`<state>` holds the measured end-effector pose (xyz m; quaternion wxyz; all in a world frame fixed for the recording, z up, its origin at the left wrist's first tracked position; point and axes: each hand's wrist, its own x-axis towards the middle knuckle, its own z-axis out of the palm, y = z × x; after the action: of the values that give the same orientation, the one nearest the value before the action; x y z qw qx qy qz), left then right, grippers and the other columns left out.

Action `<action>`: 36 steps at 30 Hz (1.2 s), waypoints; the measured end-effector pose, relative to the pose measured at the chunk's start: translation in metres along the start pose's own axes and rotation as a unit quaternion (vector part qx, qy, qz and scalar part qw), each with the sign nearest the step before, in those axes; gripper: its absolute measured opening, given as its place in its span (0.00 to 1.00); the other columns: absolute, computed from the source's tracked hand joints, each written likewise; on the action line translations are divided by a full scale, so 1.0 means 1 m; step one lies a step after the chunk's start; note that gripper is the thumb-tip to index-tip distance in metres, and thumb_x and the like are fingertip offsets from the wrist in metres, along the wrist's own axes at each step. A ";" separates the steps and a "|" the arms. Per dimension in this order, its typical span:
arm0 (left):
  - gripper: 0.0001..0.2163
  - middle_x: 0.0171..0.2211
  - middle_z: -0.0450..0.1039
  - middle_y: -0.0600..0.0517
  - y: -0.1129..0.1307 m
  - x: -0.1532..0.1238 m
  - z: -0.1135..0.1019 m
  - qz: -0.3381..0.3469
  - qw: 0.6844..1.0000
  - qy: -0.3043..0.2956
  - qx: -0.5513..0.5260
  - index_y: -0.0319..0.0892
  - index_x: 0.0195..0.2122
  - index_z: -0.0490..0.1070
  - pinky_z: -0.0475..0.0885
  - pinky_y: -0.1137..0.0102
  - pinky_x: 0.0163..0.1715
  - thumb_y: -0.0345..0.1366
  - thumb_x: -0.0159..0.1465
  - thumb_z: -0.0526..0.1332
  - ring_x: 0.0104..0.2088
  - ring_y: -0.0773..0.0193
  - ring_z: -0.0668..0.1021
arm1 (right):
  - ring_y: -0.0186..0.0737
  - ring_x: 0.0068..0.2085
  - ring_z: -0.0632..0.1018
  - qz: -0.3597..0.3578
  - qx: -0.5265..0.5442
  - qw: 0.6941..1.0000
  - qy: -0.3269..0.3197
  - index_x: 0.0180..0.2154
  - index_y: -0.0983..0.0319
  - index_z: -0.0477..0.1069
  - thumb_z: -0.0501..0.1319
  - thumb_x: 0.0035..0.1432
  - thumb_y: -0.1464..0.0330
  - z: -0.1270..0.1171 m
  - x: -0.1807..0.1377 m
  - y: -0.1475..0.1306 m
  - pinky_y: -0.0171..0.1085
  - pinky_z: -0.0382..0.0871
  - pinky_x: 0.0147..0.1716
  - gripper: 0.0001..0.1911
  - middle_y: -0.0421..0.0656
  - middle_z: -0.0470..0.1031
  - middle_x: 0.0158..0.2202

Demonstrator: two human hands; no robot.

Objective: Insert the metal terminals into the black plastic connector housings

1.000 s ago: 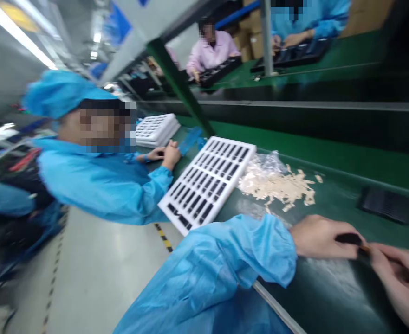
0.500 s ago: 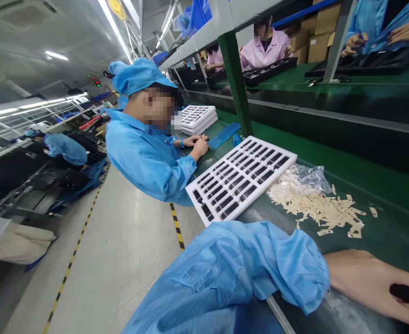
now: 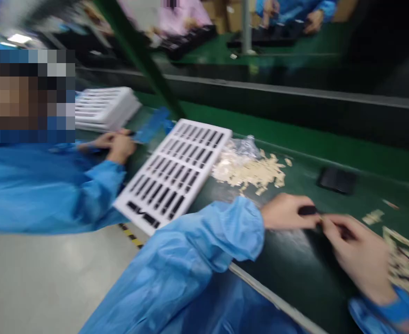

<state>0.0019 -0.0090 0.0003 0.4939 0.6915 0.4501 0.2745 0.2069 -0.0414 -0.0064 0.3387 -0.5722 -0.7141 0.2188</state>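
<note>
My left hand (image 3: 288,212) rests on the dark green belt (image 3: 295,264) and is closed round a small black part (image 3: 308,210). My right hand (image 3: 357,250) meets it from the right, its fingers pinched at the end of that black part. What the right fingertips hold is too blurred to make out. A white foam tray (image 3: 174,171) with rows of black parts lies to the left of my hands. A heap of small beige pieces (image 3: 249,170) on clear plastic lies just beyond my left hand.
A co-worker in blue (image 3: 44,185) sits at my left, hands by a stack of white trays (image 3: 103,109). A black flat piece (image 3: 336,180) lies on the belt farther back. More beige pieces (image 3: 402,255) lie at the right. People work at the far bench.
The view swung back right and down, blurring. My right hand has come back into view and joined my left hand at the black part.
</note>
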 end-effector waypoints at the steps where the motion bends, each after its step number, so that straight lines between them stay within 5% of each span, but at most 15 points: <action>1: 0.11 0.37 0.80 0.52 0.000 0.000 -0.001 0.000 1.000 0.006 -0.008 0.42 0.40 0.77 0.72 0.72 0.42 0.44 0.63 0.63 0.40 0.62 0.80 | 0.43 0.26 0.77 0.015 0.019 1.000 0.003 0.31 0.55 0.78 0.65 0.61 0.59 -0.002 0.002 -0.006 0.41 0.69 0.26 0.09 0.43 0.78 0.27; 5: 0.08 0.31 0.76 0.53 0.003 0.005 -0.011 -0.021 0.998 0.036 -0.046 0.40 0.35 0.75 0.70 0.71 0.37 0.40 0.63 0.63 0.34 0.66 0.76 | 0.36 0.25 0.74 0.126 0.135 0.979 0.087 0.35 0.60 0.77 0.64 0.63 0.60 0.000 0.017 -0.005 0.36 0.67 0.24 0.10 0.43 0.79 0.29; 9: 0.10 0.28 0.71 0.55 0.013 0.005 -0.016 -0.047 0.991 0.061 -0.113 0.38 0.33 0.73 0.66 0.72 0.32 0.42 0.63 0.65 0.29 0.69 0.70 | 0.33 0.23 0.69 0.162 0.188 0.952 0.180 0.36 0.61 0.76 0.65 0.63 0.60 -0.002 0.021 0.005 0.34 0.62 0.22 0.11 0.41 0.78 0.30; 12: 0.13 0.26 0.68 0.56 0.016 0.003 -0.017 -0.034 0.981 0.054 -0.186 0.38 0.33 0.72 0.63 0.73 0.30 0.44 0.62 0.67 0.27 0.72 0.67 | 0.35 0.24 0.71 0.136 0.140 0.972 0.133 0.34 0.60 0.77 0.63 0.65 0.60 0.000 0.025 0.002 0.36 0.65 0.25 0.11 0.41 0.77 0.28; 16: 0.17 0.21 0.59 0.61 0.013 0.000 -0.017 -0.027 0.943 -0.007 -0.333 0.39 0.36 0.70 0.55 0.74 0.21 0.49 0.63 0.68 0.19 0.76 0.60 | 0.37 0.29 0.73 0.016 0.065 0.995 0.074 0.36 0.59 0.79 0.64 0.64 0.65 0.014 0.034 -0.012 0.39 0.68 0.30 0.07 0.43 0.77 0.34; 19: 0.19 0.19 0.55 0.63 0.011 -0.001 -0.017 -0.033 0.905 -0.048 -0.421 0.40 0.36 0.67 0.51 0.75 0.19 0.50 0.63 0.69 0.17 0.77 0.56 | 0.38 0.33 0.75 -0.027 0.099 0.994 0.039 0.45 0.59 0.79 0.63 0.63 0.70 0.019 0.037 -0.017 0.39 0.70 0.32 0.09 0.45 0.77 0.41; 23: 0.21 0.20 0.54 0.63 0.011 -0.003 -0.016 -0.050 0.886 -0.103 -0.450 0.40 0.36 0.66 0.52 0.76 0.19 0.52 0.61 0.70 0.17 0.78 0.56 | 0.37 0.32 0.76 0.023 0.229 0.973 0.001 0.45 0.56 0.80 0.63 0.67 0.68 0.014 0.025 -0.018 0.37 0.70 0.32 0.08 0.42 0.79 0.37; 31: 0.24 0.22 0.56 0.61 0.012 -0.003 -0.013 -0.074 0.926 -0.103 -0.356 0.41 0.34 0.64 0.52 0.75 0.21 0.57 0.60 0.69 0.20 0.76 0.58 | 0.35 0.35 0.75 0.018 0.373 0.926 -0.047 0.48 0.53 0.81 0.66 0.66 0.63 0.003 0.008 -0.023 0.36 0.70 0.33 0.10 0.43 0.76 0.42; 36: 0.27 0.24 0.59 0.60 0.017 -0.002 -0.012 -0.077 0.959 -0.068 -0.265 0.40 0.32 0.64 0.53 0.73 0.24 0.59 0.57 0.70 0.23 0.75 0.60 | 0.34 0.30 0.71 0.103 0.454 0.881 -0.087 0.41 0.56 0.80 0.70 0.61 0.59 0.009 0.005 -0.023 0.35 0.65 0.27 0.10 0.41 0.73 0.35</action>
<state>-0.0026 -0.0071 0.0208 0.7084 0.5162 0.3785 0.2974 0.1847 -0.0420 0.0046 0.4731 -0.4046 -0.5007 0.6015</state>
